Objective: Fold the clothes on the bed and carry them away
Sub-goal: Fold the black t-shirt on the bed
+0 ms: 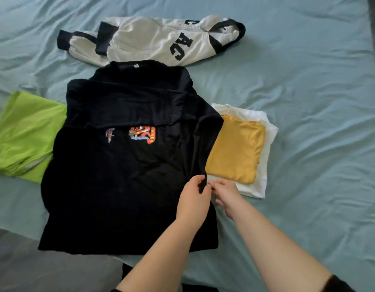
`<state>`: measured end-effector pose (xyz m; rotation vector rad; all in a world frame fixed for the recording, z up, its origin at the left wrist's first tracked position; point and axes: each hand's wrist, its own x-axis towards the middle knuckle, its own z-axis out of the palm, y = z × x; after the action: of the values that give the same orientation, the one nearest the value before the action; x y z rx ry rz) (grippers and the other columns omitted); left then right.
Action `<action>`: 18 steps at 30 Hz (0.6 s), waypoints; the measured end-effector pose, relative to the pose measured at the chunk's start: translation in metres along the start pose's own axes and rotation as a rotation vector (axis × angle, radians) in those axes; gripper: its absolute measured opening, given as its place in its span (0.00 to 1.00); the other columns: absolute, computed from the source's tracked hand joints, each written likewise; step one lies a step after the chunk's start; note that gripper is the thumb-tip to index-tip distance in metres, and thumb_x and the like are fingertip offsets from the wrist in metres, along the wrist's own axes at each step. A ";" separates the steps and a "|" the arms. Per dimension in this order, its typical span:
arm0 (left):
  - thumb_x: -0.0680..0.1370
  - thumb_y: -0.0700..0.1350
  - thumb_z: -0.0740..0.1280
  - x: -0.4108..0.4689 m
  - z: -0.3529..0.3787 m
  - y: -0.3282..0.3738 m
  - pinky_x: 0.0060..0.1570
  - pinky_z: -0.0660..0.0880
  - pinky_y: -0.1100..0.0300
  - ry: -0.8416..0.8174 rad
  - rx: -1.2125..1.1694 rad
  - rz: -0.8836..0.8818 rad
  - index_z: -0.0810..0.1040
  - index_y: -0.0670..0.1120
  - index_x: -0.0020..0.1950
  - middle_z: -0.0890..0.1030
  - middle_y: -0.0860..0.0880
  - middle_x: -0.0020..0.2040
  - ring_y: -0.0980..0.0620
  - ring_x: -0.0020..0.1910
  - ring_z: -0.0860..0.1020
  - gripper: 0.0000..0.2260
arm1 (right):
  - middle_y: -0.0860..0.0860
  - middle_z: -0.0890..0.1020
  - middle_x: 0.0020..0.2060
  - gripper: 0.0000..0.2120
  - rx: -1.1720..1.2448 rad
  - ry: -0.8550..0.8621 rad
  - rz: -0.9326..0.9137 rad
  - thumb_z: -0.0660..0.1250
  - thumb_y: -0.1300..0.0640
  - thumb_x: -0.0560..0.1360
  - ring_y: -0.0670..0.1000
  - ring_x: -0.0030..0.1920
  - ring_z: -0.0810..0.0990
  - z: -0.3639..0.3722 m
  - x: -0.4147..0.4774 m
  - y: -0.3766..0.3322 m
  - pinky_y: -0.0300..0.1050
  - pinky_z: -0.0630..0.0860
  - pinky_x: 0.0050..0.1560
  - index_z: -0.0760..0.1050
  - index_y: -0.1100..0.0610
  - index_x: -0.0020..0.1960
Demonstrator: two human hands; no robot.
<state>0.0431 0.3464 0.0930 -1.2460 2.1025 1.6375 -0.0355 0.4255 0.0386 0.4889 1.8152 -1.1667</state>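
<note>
- Black shirt (123, 182) lies spread flat in the middle of the bed (308, 81), front side up, with its hem at the near edge of the mattress and its collar pointing away.
- Its upper part is doubled over across the chest, and a small red-and-orange print (143, 134) shows just below that fold.
- One long sleeve (205, 140) runs down the shirt's right side, and its cuff is lifted off the cloth.
- The left hand (192, 199) grips that cuff, with the thumb and curled fingers closed around the dark fabric.
- The right hand (227, 194) sits just beside it with bent fingers, its fingertips at the same cuff. Whether they actually pinch the cloth cannot be told.
- Both forearms reach in from the near edge and are bare. A dark cuff (338, 284) shows at the right arm's lower end.
- A green garment (26, 133) lies to the left, partly tucked under the black shirt's edge.
- A folded yellow top (235, 148) rests on a folded white top (264, 161) to the right, touching the black sleeve.
- A white jacket (152, 39) with dark cuffs and dark letters lies loosely folded beyond the collar.
- The bed is covered by a wrinkled pale blue-green sheet.
</note>
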 end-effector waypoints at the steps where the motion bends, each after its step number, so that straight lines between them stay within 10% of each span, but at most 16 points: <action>1: 0.80 0.49 0.62 0.002 -0.001 -0.005 0.67 0.67 0.57 -0.019 0.064 -0.029 0.66 0.53 0.74 0.68 0.54 0.72 0.53 0.71 0.67 0.22 | 0.53 0.81 0.51 0.09 -0.036 -0.005 0.006 0.63 0.58 0.78 0.53 0.52 0.77 0.006 0.005 0.000 0.44 0.72 0.46 0.78 0.59 0.56; 5: 0.80 0.51 0.61 0.014 -0.009 -0.029 0.74 0.58 0.47 -0.179 0.213 -0.217 0.50 0.57 0.79 0.49 0.49 0.80 0.44 0.77 0.55 0.30 | 0.55 0.81 0.56 0.14 -0.034 -0.047 0.001 0.67 0.57 0.78 0.53 0.54 0.77 0.018 0.018 -0.001 0.45 0.73 0.54 0.77 0.60 0.61; 9: 0.80 0.51 0.62 0.018 -0.011 -0.050 0.69 0.61 0.56 -0.198 0.199 -0.194 0.48 0.59 0.79 0.49 0.49 0.80 0.48 0.77 0.57 0.32 | 0.52 0.82 0.51 0.10 -0.077 -0.117 -0.049 0.68 0.55 0.77 0.49 0.51 0.78 0.019 0.021 0.007 0.39 0.71 0.47 0.80 0.58 0.56; 14: 0.77 0.55 0.65 0.012 -0.012 -0.046 0.65 0.65 0.58 -0.222 0.137 -0.245 0.45 0.59 0.79 0.48 0.48 0.80 0.46 0.76 0.59 0.37 | 0.53 0.83 0.50 0.06 0.055 0.108 -0.179 0.64 0.53 0.79 0.53 0.52 0.79 0.003 0.001 0.000 0.48 0.76 0.56 0.77 0.54 0.46; 18: 0.72 0.61 0.69 0.003 -0.008 -0.023 0.74 0.53 0.40 -0.159 0.250 -0.246 0.37 0.58 0.78 0.40 0.49 0.80 0.43 0.78 0.48 0.48 | 0.47 0.83 0.44 0.06 0.127 0.270 -0.422 0.64 0.52 0.79 0.46 0.47 0.80 -0.023 -0.033 -0.023 0.36 0.74 0.45 0.77 0.48 0.45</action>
<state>0.0600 0.3367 0.0781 -1.1953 1.9026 1.2807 -0.0463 0.4391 0.0819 0.3561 2.1535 -1.5702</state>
